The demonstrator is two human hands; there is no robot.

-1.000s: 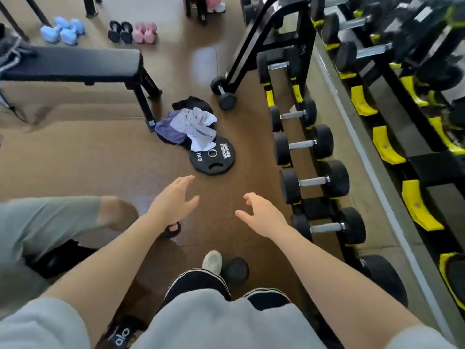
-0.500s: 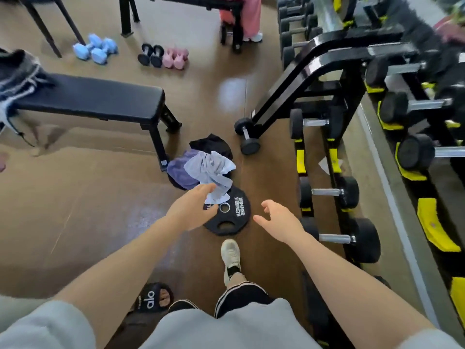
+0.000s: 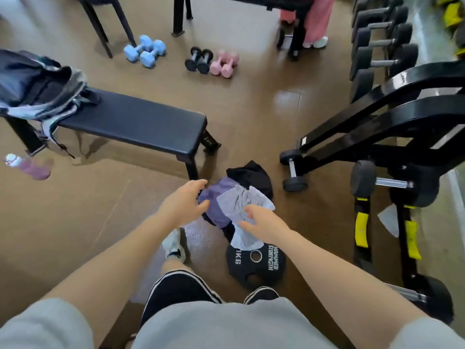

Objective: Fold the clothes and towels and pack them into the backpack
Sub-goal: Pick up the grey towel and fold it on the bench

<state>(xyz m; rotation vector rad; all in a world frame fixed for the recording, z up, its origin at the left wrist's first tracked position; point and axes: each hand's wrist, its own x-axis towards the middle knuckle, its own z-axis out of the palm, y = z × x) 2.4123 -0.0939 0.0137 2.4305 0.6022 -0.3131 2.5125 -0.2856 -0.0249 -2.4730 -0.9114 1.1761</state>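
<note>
A crumpled pile of clothes lies on the brown floor: a pale grey towel (image 3: 242,201) on top, a purple garment (image 3: 216,197) under it, a black garment (image 3: 251,173) behind. My left hand (image 3: 183,202) hovers open at the pile's left edge. My right hand (image 3: 261,222) is open over the grey towel's lower part; I cannot tell whether it touches the towel. A dark backpack (image 3: 32,84) with grey straps sits open on the left end of the black bench (image 3: 141,119).
A black weight plate (image 3: 256,265) lies under the towel's near end. Dumbbell rack (image 3: 392,172) stands at right, its wheels close to the pile. Blue dumbbells (image 3: 146,50), black and pink dumbbells (image 3: 214,62) lie farther back. A purple bottle (image 3: 27,167) lies at left. A person in pink stands at the far bench.
I have stepped closer to the pile. Both hands moved forward from empty floor to the clothes, left at the pile's edge, right over the grey towel.
</note>
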